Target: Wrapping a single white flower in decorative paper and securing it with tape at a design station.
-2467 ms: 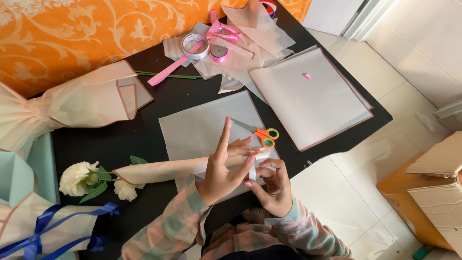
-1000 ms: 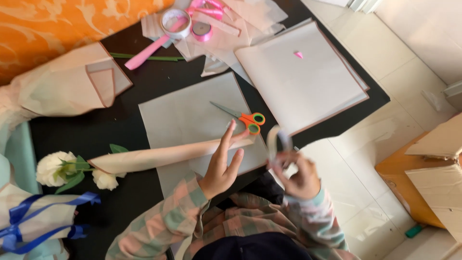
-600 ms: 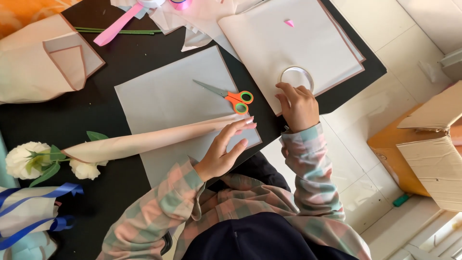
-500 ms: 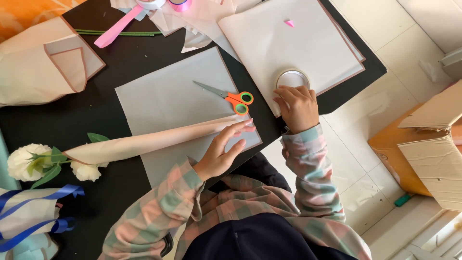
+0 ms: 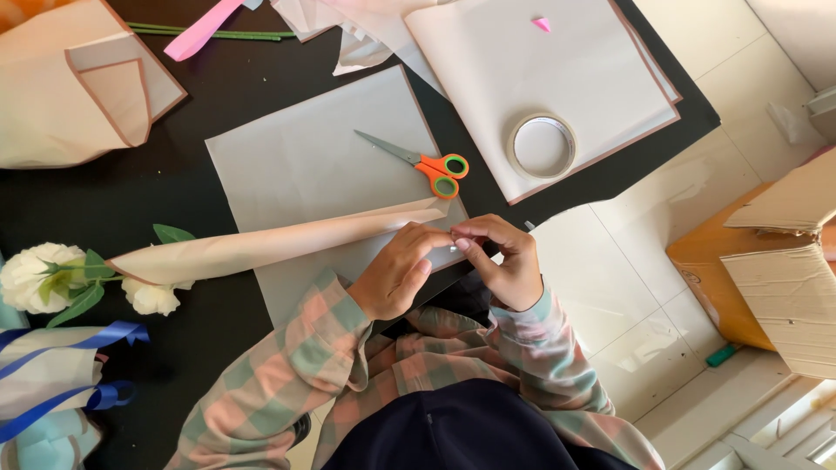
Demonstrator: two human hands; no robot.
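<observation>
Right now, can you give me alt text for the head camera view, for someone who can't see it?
Two hands, left hand and right hand, meet at the narrow end of a long peach paper cone wrapped around white flowers on a black table. Orange-handled scissors lie on a grey paper sheet; a clear tape roll sits on pale sheets nearby.
</observation>
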